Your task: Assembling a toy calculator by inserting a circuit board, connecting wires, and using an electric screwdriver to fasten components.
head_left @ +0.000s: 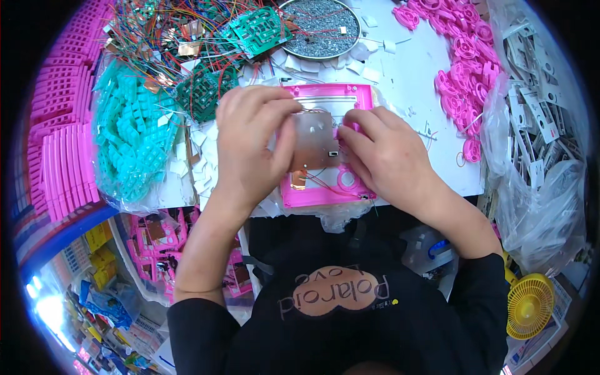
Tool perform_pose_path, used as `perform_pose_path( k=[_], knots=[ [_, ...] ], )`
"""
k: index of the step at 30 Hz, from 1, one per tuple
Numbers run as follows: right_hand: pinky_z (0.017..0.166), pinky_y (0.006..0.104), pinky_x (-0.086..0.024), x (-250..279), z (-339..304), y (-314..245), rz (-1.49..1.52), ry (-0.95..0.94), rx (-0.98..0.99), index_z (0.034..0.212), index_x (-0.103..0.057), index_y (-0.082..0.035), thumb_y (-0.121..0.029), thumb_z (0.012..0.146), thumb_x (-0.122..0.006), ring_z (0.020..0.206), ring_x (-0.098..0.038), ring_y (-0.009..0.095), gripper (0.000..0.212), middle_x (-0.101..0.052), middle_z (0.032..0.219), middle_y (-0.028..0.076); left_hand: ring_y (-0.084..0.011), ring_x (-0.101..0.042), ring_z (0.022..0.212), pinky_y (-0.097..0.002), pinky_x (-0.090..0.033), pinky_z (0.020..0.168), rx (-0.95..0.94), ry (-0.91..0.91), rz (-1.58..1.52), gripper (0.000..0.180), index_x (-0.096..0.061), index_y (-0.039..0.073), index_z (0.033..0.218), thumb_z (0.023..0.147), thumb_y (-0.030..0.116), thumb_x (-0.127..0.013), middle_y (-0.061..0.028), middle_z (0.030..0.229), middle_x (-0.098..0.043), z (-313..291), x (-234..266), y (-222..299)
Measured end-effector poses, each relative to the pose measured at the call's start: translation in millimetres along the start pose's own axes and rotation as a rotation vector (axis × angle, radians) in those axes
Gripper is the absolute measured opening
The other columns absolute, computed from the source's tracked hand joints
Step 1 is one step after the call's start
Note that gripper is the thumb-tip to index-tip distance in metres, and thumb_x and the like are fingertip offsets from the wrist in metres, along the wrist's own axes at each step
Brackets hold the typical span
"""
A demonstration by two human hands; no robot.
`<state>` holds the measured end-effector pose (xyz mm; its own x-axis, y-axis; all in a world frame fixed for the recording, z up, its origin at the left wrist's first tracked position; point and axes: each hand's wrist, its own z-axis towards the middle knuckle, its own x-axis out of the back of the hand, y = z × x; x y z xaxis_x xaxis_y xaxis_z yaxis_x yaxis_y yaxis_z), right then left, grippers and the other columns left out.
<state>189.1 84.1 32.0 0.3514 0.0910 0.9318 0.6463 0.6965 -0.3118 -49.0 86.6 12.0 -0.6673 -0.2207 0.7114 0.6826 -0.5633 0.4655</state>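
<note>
A brown, copper-toned circuit board [314, 140] with a small black-and-white switch lies over a pink plastic frame [362, 97] on the table before me. My left hand [253, 134] is closed at the board's left side, the thumb on its edge and the bent fingers by its top left corner, where thin wires show. On the opposite side my right hand [390, 150] has its fingers curled, with the tips at the board's right edge. A copper-coloured foil piece [299, 180] and a pink ring [347, 179] show in the frame's lower part. The undersides of my fingertips are hidden.
Green circuit boards [259, 31] with tangled wires lie at the back left, beside a round tin of grey bits [319, 31]. Teal plastic parts [134, 137] and stacked pink panels [69, 165] fill the left. Pink rings [465, 62] and bagged white parts [537, 106] sit right.
</note>
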Motion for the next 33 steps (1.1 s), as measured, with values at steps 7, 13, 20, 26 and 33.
perform_pose_path(
  k=[7,13,20,26,33],
  knots=[
    [0.075,0.0410,-0.055,10,16,15,0.074,-0.115,0.042,0.087,-0.070,-0.005,-0.015,0.083,-0.069,0.092,-0.063,0.029,0.011,-0.065,0.097,0.007,-0.0307,-0.063,0.094,-0.0418,-0.047,0.085,0.327,0.189,-0.003,0.015,-0.071,0.006,0.097,0.083,0.008,-0.070,-0.0106,0.100,-0.069,2,3,-18],
    [0.073,0.0422,-0.054,-10,69,28,0.314,0.228,-0.061,0.092,-0.073,-0.004,-0.021,0.086,-0.072,0.080,-0.067,0.033,0.018,-0.068,0.084,0.012,-0.0267,-0.062,0.099,-0.0451,-0.038,0.092,0.311,-0.010,0.042,0.014,-0.072,0.011,0.093,0.083,0.021,-0.075,-0.0047,0.098,-0.070,17,-18,-34],
    [0.065,0.0377,-0.054,-21,72,26,0.555,0.260,-0.108,0.093,-0.073,-0.003,-0.018,0.087,-0.073,0.072,-0.068,0.028,0.016,-0.070,0.080,0.011,-0.0190,-0.063,0.084,-0.0344,-0.047,0.080,0.431,-0.036,-0.380,0.010,-0.070,0.003,0.091,0.086,0.011,-0.073,-0.0057,0.088,-0.070,15,-12,-14],
    [0.064,0.0330,-0.053,-19,50,19,0.666,0.280,-0.099,0.105,-0.073,-0.003,-0.013,0.087,-0.074,0.070,-0.067,0.023,0.021,-0.069,0.086,0.010,-0.0165,-0.062,0.075,-0.0308,-0.048,0.074,0.428,-0.026,-0.586,0.010,-0.072,0.002,0.093,0.086,0.009,-0.073,-0.0063,0.082,-0.069,9,-16,-12],
    [0.071,0.0358,-0.055,-10,36,11,0.833,0.181,-0.060,0.127,-0.065,-0.003,-0.009,0.086,-0.071,0.089,-0.067,0.024,0.042,-0.065,0.107,0.012,-0.0173,-0.063,0.081,-0.0322,-0.047,0.078,0.363,0.042,-0.742,0.007,-0.072,0.004,0.092,0.085,0.005,-0.073,-0.0049,0.083,-0.070,3,-20,-15]
  ],
)
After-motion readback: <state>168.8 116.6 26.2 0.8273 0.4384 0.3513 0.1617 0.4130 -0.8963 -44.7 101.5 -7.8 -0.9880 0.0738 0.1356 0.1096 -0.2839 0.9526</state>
